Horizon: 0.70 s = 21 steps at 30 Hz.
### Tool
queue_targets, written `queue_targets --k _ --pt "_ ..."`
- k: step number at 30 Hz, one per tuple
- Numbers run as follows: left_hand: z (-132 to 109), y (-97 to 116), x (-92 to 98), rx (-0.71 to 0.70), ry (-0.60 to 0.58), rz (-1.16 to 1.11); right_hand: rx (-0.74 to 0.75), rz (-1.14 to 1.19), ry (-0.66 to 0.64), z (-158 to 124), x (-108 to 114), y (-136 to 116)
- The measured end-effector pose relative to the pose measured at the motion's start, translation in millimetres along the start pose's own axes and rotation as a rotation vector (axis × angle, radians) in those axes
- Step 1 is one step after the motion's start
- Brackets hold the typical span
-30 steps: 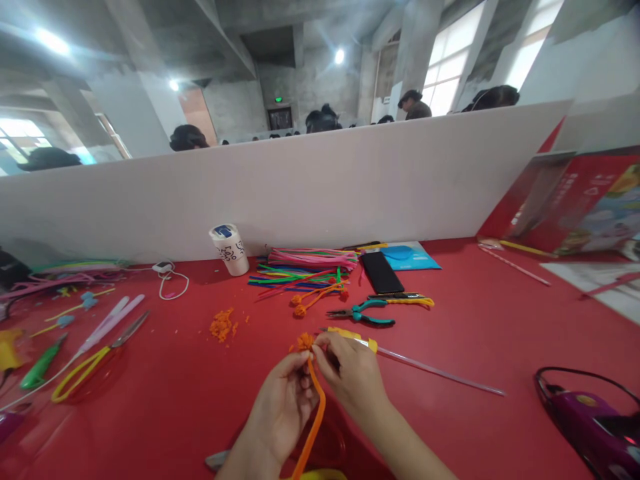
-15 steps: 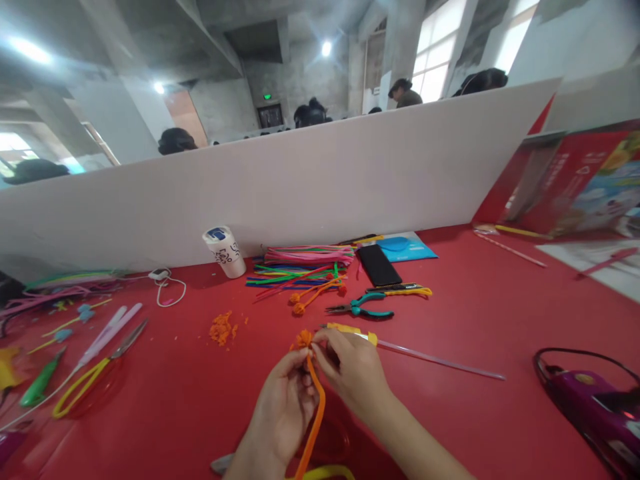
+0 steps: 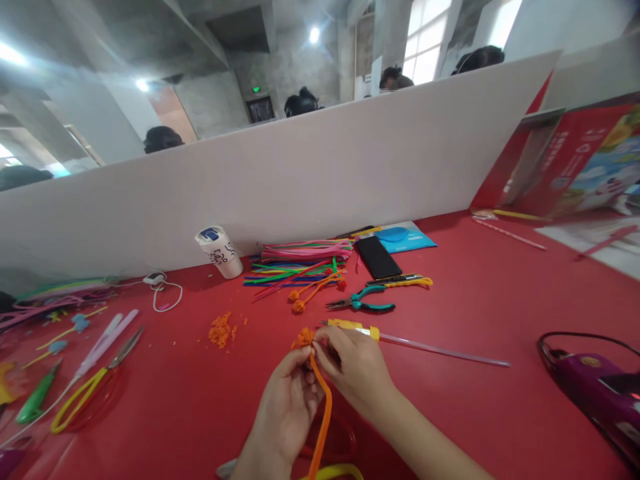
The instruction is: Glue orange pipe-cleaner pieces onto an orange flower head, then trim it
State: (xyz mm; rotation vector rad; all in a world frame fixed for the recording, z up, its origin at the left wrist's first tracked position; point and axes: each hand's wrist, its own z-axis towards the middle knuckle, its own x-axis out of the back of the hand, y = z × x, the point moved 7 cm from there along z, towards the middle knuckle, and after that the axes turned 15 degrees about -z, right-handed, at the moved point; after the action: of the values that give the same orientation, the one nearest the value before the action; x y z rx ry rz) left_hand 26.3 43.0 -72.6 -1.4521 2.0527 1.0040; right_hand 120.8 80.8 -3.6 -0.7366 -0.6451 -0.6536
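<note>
My left hand (image 3: 290,407) is closed on an orange pipe cleaner (image 3: 323,427), thumb and finger pinching it just under its fluffy orange head (image 3: 304,337). From the right, my right hand (image 3: 353,363) pinches at the base of that same head; its fingertips are partly hidden. The long tail of the pipe cleaner hangs down toward me between my wrists. Below my hands, yellow-handled scissors (image 3: 340,472) are partly covered. Just beyond my right hand lies a yellow glue gun or similar tool (image 3: 373,331) with a clear stick (image 3: 445,351) in its back end.
Orange fluff scraps (image 3: 220,330) lie to the left. Ahead are teal pliers (image 3: 360,300), finished orange pompom stems (image 3: 315,293), pipe cleaner bundles (image 3: 300,263), a phone (image 3: 379,258) and a white cup (image 3: 220,252). Scissors (image 3: 97,383) lie left; a purple device (image 3: 595,393) stands right. A white partition (image 3: 320,180) closes the back.
The camera view has tilted and shifted slightly. Both hands keep their pinch at the orange head, and the pipe cleaner's tail has swung a little to the right.
</note>
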Motion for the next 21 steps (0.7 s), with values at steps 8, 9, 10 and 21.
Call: queue_targets --k 8,9,10,21 --pt "5.0 0.4 1.1 0.004 -0.003 -0.008 -0.026 0.038 -0.036 -1.0 -0.7 3.8" --pt "6.2 0.1 0.9 0.014 -0.003 -0.012 -0.038 0.047 -0.045 -0.8 -0.3 4.7" --pt "7.4 -0.1 0.7 0.023 -0.002 -0.017 -0.052 0.057 -0.053 -0.6 0.1 5.7" --pt "9.5 1.4 4.0 -0.001 -0.018 -0.038 -0.078 0.098 -0.100 -0.4 -2.7 6.3"
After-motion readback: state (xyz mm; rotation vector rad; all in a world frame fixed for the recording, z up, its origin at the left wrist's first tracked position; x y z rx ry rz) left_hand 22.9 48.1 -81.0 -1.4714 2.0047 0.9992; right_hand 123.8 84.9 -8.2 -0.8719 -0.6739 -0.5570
